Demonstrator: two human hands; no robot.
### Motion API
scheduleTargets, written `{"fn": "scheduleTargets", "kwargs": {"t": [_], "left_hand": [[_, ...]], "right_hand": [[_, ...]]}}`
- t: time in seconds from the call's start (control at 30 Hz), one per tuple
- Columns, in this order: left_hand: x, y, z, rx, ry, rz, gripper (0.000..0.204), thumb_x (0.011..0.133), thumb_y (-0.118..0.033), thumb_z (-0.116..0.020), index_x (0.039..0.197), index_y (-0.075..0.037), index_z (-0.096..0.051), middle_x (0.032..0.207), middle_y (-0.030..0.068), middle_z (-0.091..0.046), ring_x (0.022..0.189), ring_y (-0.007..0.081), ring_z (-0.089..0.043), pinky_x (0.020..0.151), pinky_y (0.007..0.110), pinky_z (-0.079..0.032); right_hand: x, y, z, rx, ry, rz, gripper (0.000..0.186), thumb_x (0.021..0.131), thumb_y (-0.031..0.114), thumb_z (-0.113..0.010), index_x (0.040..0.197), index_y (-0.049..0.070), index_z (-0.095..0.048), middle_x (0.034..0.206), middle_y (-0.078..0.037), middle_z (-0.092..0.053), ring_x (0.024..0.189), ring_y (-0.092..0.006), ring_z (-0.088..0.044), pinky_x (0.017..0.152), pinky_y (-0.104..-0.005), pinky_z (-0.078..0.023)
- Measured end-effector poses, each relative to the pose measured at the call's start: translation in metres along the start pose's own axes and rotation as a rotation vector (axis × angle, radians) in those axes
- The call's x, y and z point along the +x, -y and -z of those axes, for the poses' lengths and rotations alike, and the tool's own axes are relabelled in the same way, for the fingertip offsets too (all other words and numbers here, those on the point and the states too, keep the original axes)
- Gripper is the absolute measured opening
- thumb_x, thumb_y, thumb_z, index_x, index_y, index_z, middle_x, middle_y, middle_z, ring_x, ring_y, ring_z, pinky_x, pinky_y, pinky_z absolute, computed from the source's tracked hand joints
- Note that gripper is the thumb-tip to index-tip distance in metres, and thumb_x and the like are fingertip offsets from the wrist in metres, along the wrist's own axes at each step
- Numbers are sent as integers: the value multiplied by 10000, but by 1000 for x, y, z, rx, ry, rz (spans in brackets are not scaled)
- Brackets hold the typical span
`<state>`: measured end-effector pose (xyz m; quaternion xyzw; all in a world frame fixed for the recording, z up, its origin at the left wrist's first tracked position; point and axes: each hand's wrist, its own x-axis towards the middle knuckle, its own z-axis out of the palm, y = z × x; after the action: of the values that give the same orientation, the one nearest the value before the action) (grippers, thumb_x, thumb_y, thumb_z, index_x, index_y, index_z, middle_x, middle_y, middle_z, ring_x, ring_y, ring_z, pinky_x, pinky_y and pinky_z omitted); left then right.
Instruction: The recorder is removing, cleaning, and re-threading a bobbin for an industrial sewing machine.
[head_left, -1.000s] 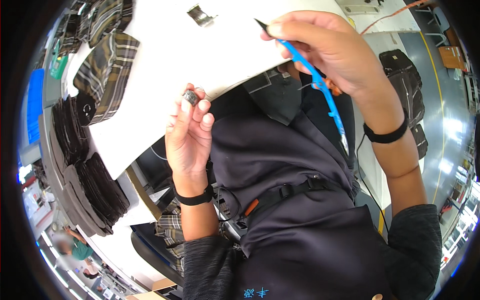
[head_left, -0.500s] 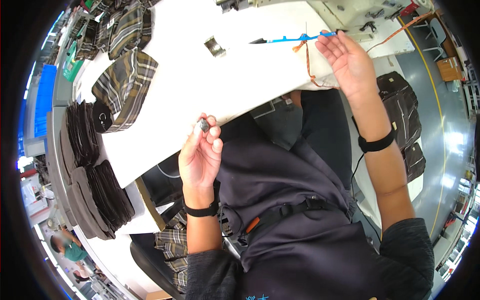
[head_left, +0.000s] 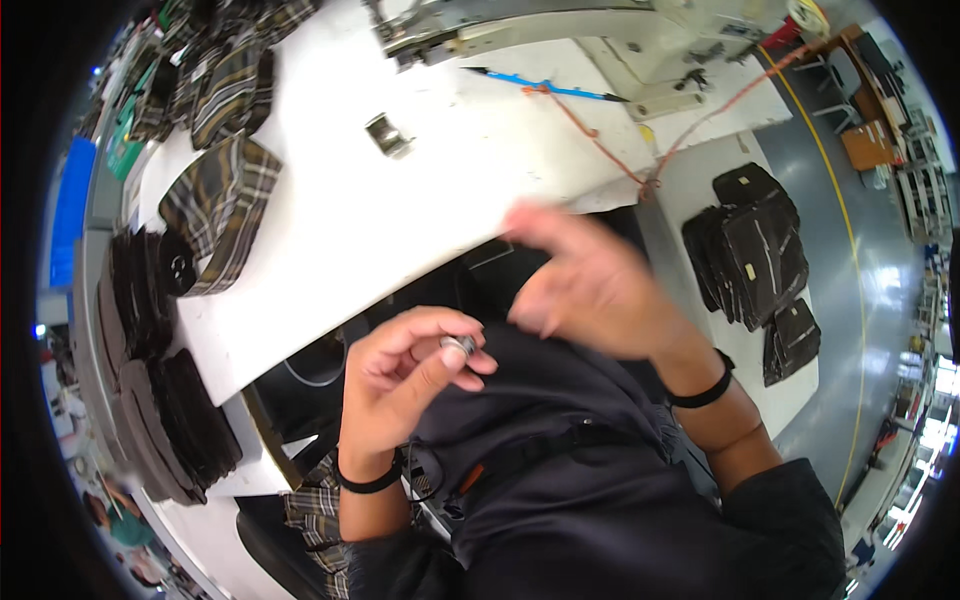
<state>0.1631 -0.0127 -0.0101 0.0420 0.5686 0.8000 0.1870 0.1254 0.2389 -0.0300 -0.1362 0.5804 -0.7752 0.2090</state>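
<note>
In my left hand [head_left: 405, 375], thumb and fingers pinch a small round silver bobbin case [head_left: 458, 345] above my lap, in front of the table edge. My right hand [head_left: 590, 285], smeared by motion, hangs to the right of it with thumb and fingers apart and nothing visible in them. A slim blue pen-like tool [head_left: 548, 86] with dark pointed ends lies farther off on the white table [head_left: 330, 220]; an orange cord [head_left: 590, 130] is tied to its middle. Left of that tool sits a small shiny bent metal plate [head_left: 388, 135].
A sewing machine [head_left: 490, 35] spans the far side. Plaid fabric pieces [head_left: 225, 190] and stacks of dark fabric pieces [head_left: 180, 425] line the left. Dark folded pieces [head_left: 755, 250] are piled on a white surface at right, beside the aisle floor [head_left: 840, 330].
My right hand has left the blue tool and come down and left toward my left hand. The tool now lies on the table. My left hand has turned, still pinching the bobbin case.
</note>
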Motion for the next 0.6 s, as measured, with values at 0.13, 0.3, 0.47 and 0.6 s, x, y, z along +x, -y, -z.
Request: {"fn": "scheduleTargets", "kwargs": {"t": [0.13,0.3,0.47,0.6], "left_hand": [[-4,-5,-3,71,155,65,214,979,19,-627,1186,65,-661,1139,144,-676,982,209,-724,811,291,-612],[-16,-7,3,90,99,203,201,965,24,-648,1160,65,-677,1096,137,-701,972,192,-726,800,279,-604],[-21,-5,8,36,169,170,191,931,68,-658,1119,67,-697,1078,141,-708,937,180,-724,775,277,-603],[-18,-9,7,0,136,156,188,910,83,-670,1094,69,-706,1059,151,-711,911,186,-725,769,281,-606]], "right_hand": [[5,13,-13,-280,534,-330,494,933,178,-745,1375,39,-572,1054,-46,-696,854,-99,-670,737,-255,-534],[-7,26,1,-340,434,-264,219,977,210,-697,1113,50,-755,896,-35,-754,798,-70,-672,738,-229,-522],[-11,28,4,-231,373,-197,178,981,163,-700,1061,22,-772,934,-55,-769,790,-53,-660,711,-211,-507],[-10,33,7,-236,334,-209,181,979,150,-704,1058,2,-771,913,-57,-768,766,-47,-647,690,-201,-498]]}}
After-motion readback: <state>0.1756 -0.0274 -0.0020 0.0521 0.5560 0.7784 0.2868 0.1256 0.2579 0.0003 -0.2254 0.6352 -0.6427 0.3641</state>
